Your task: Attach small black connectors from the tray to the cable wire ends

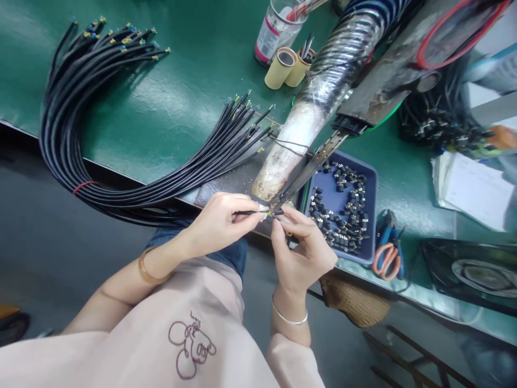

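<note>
My left hand [228, 218] is closed, pinching the end of a black cable [241, 213] whose thin coloured wires stick out to the right. Closed facing it, my right hand [301, 237] pinches a small black connector [278, 212] at the tips of those wires. Just above both fingertips is the lower end of a slanted metal soldering iron [317, 161]. The exact contact between wires, connector and iron is too small to make out. A blue tray [372, 215] of many small black connectors [355, 215] stands to the right of my right hand.
A bundle of black cables [67, 134] with a red tie curves over the bench's front edge. A wrapped duct pipe [297, 129] comes down beside the iron. Pliers [388, 258], papers [476, 188], small cups [279, 70] and a clear jar [270, 40] are on the green bench [194, 70].
</note>
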Tool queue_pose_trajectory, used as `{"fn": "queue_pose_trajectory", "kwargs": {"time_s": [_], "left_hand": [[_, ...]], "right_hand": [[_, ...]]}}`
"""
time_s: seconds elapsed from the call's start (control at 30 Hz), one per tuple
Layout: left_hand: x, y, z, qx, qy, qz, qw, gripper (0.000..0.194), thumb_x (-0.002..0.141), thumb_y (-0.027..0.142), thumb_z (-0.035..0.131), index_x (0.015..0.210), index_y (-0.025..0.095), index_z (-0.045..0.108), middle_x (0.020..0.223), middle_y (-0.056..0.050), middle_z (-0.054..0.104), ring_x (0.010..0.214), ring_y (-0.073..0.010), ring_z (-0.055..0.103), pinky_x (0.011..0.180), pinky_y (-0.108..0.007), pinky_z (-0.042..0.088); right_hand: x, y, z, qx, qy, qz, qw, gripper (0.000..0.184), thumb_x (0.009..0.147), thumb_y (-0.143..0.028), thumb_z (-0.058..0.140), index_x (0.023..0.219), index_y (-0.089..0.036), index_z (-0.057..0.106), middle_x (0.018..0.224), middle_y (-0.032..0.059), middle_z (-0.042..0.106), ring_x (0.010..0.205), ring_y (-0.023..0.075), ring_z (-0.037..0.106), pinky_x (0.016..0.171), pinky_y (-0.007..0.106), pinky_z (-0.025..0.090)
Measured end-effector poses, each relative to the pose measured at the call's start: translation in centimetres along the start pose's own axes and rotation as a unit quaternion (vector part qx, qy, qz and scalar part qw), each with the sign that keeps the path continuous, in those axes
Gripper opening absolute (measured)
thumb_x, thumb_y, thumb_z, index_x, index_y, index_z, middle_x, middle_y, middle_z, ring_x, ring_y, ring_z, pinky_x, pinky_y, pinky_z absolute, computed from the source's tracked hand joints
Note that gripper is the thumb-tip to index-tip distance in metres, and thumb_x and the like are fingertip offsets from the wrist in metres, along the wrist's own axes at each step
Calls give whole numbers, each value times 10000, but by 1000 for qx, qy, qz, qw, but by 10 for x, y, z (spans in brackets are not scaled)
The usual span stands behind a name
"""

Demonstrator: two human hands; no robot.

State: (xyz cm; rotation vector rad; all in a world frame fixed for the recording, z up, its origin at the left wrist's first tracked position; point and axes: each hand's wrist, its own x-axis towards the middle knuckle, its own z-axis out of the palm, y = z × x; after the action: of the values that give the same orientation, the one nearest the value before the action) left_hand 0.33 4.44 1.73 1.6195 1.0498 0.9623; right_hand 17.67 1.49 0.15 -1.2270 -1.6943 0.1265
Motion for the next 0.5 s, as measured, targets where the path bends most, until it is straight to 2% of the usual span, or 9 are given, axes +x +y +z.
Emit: {"fn": "queue_pose_trajectory", "kwargs": {"time_s": [0.2,0.37,0.5], "left_hand": [[0,0,0,-24,5,6,1000,243,922,242,602,848,116,796,685,-41,646,602,-115,518,527,-207,407],[0,-1,0,-36,0,4,999,252,923,235,601,884,106,813,747,-70,709,607,-114,560,558,-208,447],[1,-1,-1,-46,-1,-3,999,242,915,237,614,922,110,820,786,-82,741,624,-121,588,565,-207,459]], "right_hand": [[7,-4,-1,-38,8,-49,998,157,834,-87,770,875,-215,689,866,13,801,860,194,797,770,293,653],[7,-9,-4,-77,-7,-74,994,171,824,-99,790,903,-214,691,1009,48,813,823,173,797,747,259,656],[4,-9,-5,-86,-8,-78,993,182,826,-92,775,877,-221,657,1042,49,812,830,180,801,732,268,667]]}}
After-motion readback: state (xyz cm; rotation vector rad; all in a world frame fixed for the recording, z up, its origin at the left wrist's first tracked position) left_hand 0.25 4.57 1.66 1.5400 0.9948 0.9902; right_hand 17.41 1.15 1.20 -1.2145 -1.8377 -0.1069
